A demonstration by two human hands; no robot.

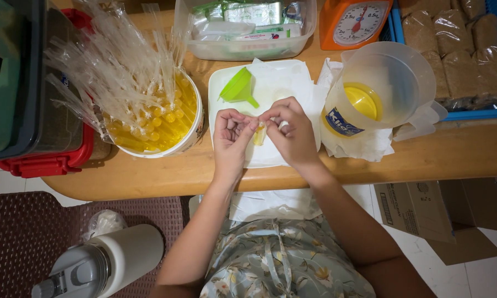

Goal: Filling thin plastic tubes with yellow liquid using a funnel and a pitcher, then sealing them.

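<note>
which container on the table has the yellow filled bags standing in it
The round white tub left of the hands: filled clear bags stand upright inside. The clear jug holds only yellow liquid.

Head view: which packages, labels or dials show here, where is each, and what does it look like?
Jug label: blue and white patch, low on the clear jug right of the hands.
Scale dial: round white face, orange body, top edge.
Brown packets: clear wrap, blue tray, top right.
Cardboard box: brown, floor at right.

We saw bright, even overhead light and soft shadows; glare glinted off the clear plastic tubes [116,60], edges bowed slightly, and focus stayed sharp throughout.
</note>
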